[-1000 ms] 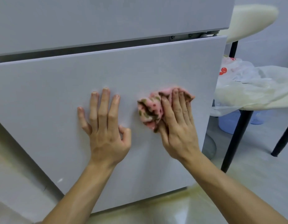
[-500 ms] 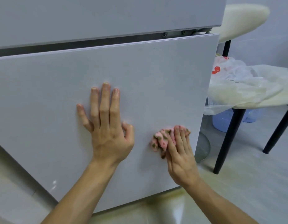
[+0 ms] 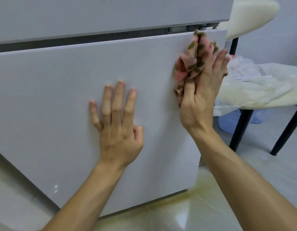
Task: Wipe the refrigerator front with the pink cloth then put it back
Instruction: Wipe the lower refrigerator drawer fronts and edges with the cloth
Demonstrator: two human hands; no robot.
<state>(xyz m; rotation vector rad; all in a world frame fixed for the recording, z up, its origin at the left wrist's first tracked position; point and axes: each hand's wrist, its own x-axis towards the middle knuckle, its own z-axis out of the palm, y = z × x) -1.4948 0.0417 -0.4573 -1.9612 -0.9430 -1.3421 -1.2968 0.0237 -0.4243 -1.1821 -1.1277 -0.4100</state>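
Observation:
The grey lower door of the refrigerator (image 3: pixel 61 90) fills most of the head view. My right hand (image 3: pixel 202 90) presses the bunched pink cloth (image 3: pixel 193 59) with olive spots flat against the door's upper right corner, fingers straight, thumb over the cloth's lower fold. The cloth's top reaches the gap under the upper door. My left hand (image 3: pixel 117 120) lies flat on the middle of the door, fingers spread and straight, holding nothing.
To the right of the refrigerator stands a cream-cushioned chair (image 3: pixel 254 12) with black legs (image 3: pixel 241 129), and a white plastic bag (image 3: pixel 254 80) lies on its seat. A pale blue tub (image 3: pixel 227 122) sits on the floor under it. The tiled floor (image 3: pixel 194 214) runs below the door.
My right hand has carried the cloth from low on the door's right side up to its upper right corner. My left hand has stayed pressed on the door.

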